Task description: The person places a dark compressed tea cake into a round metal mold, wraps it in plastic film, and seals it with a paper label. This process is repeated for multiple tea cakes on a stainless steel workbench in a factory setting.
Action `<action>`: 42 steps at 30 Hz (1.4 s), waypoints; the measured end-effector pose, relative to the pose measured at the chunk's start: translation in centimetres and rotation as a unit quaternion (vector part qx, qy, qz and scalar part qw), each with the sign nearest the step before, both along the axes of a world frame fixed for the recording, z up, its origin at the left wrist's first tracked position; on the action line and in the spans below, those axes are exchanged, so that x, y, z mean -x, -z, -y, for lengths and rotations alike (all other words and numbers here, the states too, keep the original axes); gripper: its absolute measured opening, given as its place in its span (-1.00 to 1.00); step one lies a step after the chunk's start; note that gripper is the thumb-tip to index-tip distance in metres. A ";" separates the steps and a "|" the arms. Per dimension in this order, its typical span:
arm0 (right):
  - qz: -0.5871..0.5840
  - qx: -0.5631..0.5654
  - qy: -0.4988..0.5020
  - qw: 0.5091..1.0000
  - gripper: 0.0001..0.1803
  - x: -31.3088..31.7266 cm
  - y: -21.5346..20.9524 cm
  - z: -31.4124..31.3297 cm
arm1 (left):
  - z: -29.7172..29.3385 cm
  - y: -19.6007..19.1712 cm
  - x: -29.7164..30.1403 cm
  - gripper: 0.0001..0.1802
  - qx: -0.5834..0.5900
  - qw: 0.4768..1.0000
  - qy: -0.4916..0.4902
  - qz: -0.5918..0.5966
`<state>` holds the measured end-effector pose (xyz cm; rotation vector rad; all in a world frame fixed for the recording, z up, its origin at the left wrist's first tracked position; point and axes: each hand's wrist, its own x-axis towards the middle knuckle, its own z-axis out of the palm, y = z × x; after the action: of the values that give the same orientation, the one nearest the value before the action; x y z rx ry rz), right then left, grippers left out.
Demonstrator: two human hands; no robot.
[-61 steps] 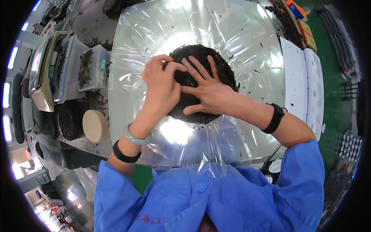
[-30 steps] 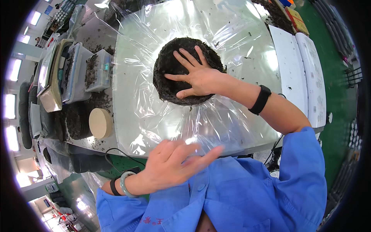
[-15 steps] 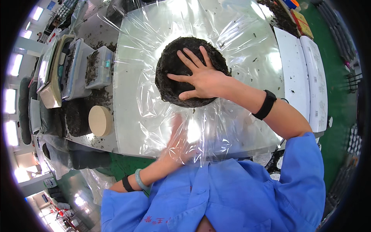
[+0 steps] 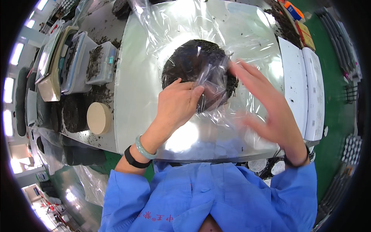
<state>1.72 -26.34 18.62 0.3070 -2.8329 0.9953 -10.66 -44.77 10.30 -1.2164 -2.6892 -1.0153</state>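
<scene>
A dark, round cake of rough, pressed-looking material (image 4: 183, 58) lies on a shiny metal sheet (image 4: 139, 100). Clear plastic film (image 4: 211, 79) is drawn over the cake's near right part and bunched there. My left hand (image 4: 176, 102) is at the cake's near left edge, its thumb and fingers closed on the gathered film. Just right of the cake is my right hand (image 4: 268, 104), smeared by motion, with its thumb and fingers apart. Film lies close to that hand, but I see none held in it.
At the left stand clear plastic boxes (image 4: 102, 63) with dark crumbs and a pale round disc (image 4: 99, 118). A white roll (image 4: 312, 92) lies along the right edge. An orange and blue object (image 4: 294, 11) and a red and yellow box (image 4: 305, 35) are at the far right.
My right hand has lifted off the cake and moved right. My left hand has come up from the near edge, and film now covers part of the cake.
</scene>
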 end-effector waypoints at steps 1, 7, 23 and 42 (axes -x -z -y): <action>-0.006 0.009 0.053 0.999 -0.56 -2.3 -0.5 0.4 | 0.0 0.1 0.0 -0.59 0.057 0.998 -0.005 -0.007; 0.046 -0.105 0.133 0.984 -0.78 -5.8 4.9 -5.8 | -1.8 -3.1 0.7 -0.58 0.315 0.942 -0.027 0.112; 0.208 -0.161 -0.084 0.961 -0.53 -6.4 12.1 -2.8 | -2.1 -2.5 2.3 -0.47 0.356 0.920 0.154 0.056; 0.045 -0.079 0.164 0.982 -0.77 5.9 7.3 -0.7 | 0.0 -3.3 2.0 -0.28 0.099 0.980 0.136 0.110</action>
<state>-4.16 -25.67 11.31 -0.1933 -2.9149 0.7362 -12.70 -44.73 13.59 -1.6379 -2.9080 -0.9811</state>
